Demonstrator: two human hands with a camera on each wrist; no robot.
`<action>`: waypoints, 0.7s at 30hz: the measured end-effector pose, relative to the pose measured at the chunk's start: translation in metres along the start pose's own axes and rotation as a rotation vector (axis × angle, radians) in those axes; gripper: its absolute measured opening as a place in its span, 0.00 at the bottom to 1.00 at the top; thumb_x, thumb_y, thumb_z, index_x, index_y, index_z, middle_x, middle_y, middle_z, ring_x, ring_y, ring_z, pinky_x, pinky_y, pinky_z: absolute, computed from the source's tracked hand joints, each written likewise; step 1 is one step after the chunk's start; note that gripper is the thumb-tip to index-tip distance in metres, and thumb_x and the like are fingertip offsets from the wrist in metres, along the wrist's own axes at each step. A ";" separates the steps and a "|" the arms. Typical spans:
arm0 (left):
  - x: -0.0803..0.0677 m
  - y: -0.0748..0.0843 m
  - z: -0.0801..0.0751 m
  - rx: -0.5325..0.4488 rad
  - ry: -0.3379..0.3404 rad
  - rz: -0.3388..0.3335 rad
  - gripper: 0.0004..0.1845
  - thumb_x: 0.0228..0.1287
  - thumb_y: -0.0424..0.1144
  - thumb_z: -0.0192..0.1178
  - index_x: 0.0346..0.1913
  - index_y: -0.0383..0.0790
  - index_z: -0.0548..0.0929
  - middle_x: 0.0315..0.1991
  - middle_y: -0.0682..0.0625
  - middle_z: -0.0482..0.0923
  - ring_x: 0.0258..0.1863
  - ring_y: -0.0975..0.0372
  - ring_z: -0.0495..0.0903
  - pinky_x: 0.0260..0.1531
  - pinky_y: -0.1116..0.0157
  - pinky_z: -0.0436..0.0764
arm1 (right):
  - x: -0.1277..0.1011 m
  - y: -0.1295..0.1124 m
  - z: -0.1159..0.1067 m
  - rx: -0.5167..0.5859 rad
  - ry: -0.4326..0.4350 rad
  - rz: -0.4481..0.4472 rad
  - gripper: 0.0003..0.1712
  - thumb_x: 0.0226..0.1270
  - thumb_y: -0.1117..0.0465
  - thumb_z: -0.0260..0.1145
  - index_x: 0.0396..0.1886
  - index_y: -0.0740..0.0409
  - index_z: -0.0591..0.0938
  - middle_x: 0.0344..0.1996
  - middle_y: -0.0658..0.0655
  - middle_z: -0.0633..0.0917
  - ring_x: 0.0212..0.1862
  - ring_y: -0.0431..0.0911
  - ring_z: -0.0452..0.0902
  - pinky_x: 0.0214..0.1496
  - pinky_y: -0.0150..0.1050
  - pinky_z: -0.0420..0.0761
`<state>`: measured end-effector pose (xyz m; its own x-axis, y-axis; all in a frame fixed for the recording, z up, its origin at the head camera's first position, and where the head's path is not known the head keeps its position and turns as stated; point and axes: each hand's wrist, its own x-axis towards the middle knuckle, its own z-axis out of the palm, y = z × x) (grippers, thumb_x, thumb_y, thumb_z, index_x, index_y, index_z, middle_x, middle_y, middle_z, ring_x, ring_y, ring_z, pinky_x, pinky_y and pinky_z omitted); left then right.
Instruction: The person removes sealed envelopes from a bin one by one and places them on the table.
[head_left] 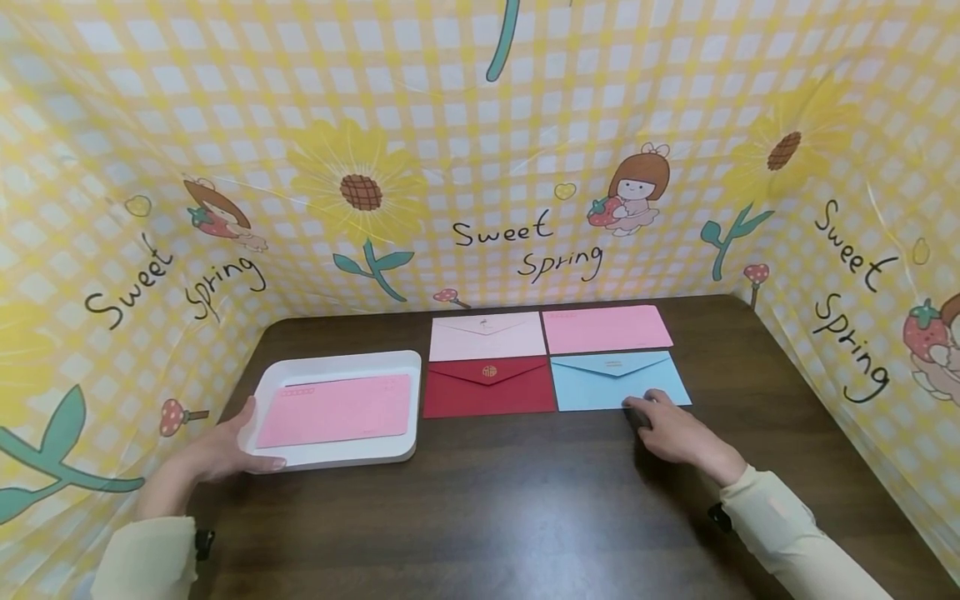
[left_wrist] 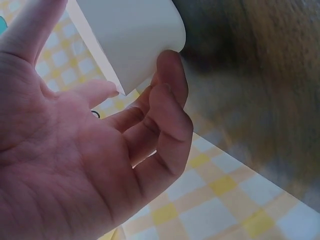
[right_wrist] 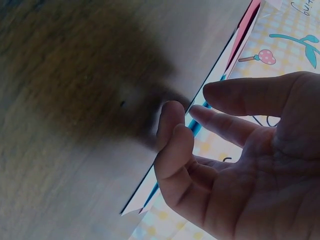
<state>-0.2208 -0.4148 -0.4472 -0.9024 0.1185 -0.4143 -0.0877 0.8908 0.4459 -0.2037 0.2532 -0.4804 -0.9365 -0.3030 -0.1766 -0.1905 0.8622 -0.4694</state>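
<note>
Here, a yellow checked backdrop [head_left: 480, 125] printed with sunflowers and "Sweet Spring" walls in three sides of a dark wooden table [head_left: 525, 500]. On the table's left part stands a white tray [head_left: 339, 362], and a pink envelope [head_left: 337, 410] lies flat inside it. To the right of the tray four more envelopes lie in a two-by-two block, edges just beside one another: a pale pink envelope [head_left: 487, 337] at the back left, a second pink envelope [head_left: 606, 327] at the back right, a red envelope [head_left: 489, 387] at the front left with a gold seal on its flap, and a blue envelope [head_left: 615, 379] at the front right. The left hand [head_left: 225, 450] holds the tray's near left corner, thumb along the front rim and fingers [left_wrist: 167, 87] curled under that corner. The right hand [head_left: 671, 429] rests on the table at the blue envelope's near right edge, its fingers [right_wrist: 172, 120] loosely bent, with their tips at that edge; they grip nothing. Both arms wear pale sleeves [head_left: 787, 525].
</note>
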 end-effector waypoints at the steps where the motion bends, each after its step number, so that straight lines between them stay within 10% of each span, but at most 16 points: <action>1: 0.000 -0.001 0.000 0.006 0.001 0.001 0.73 0.61 0.59 0.75 0.78 0.20 0.29 0.74 0.14 0.35 0.72 0.21 0.44 0.68 0.26 0.50 | 0.000 0.000 0.000 0.001 -0.002 0.003 0.29 0.70 0.72 0.62 0.70 0.69 0.76 0.63 0.79 0.71 0.52 0.65 0.76 0.50 0.61 0.80; 21: 0.002 -0.001 -0.001 0.010 0.000 -0.022 0.75 0.58 0.60 0.76 0.78 0.21 0.29 0.74 0.14 0.36 0.73 0.21 0.44 0.68 0.26 0.50 | 0.000 -0.004 0.001 0.060 0.121 -0.094 0.25 0.73 0.73 0.59 0.69 0.71 0.77 0.62 0.76 0.75 0.61 0.68 0.75 0.60 0.67 0.77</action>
<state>-0.2233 -0.4159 -0.4479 -0.9004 0.0992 -0.4237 -0.1032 0.8973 0.4292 -0.2021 0.2491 -0.4794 -0.9446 -0.3273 -0.0257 -0.2646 0.8055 -0.5302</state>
